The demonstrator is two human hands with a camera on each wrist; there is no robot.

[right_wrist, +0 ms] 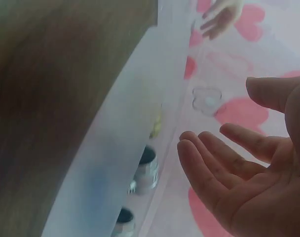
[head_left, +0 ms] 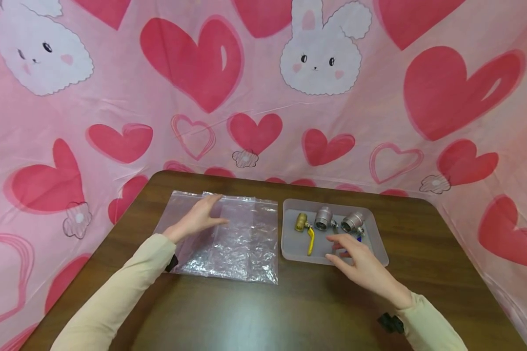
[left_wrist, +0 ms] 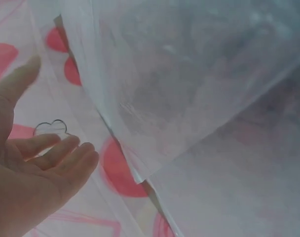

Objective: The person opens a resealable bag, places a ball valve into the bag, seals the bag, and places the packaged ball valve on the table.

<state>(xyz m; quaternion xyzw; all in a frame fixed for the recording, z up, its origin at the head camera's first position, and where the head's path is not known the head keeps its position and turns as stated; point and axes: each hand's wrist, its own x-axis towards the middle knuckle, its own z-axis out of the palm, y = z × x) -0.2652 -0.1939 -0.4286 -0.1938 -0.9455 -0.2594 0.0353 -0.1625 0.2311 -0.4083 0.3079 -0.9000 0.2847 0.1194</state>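
Observation:
A clear plastic zip bag [head_left: 228,236] lies flat on the brown table [head_left: 290,302]. My left hand [head_left: 200,217] rests on its upper left part with fingers straight; in the left wrist view the open palm [left_wrist: 36,173] is next to the bag's film [left_wrist: 189,89]. A translucent tray [head_left: 376,243] to the right holds a brass valve with a yellow handle [head_left: 304,226] and two silver valves [head_left: 324,218] [head_left: 353,222]. My right hand [head_left: 355,258] hovers over the tray's front right with fingers relaxed and holds nothing. The right wrist view shows its empty palm [right_wrist: 248,173] beside the tray wall [right_wrist: 125,148].
A pink cloth with red hearts and white rabbits [head_left: 254,83] hangs behind and around the table. Something blue [head_left: 359,239] peeks out by my right hand's fingers. The table's near half shows bare wood.

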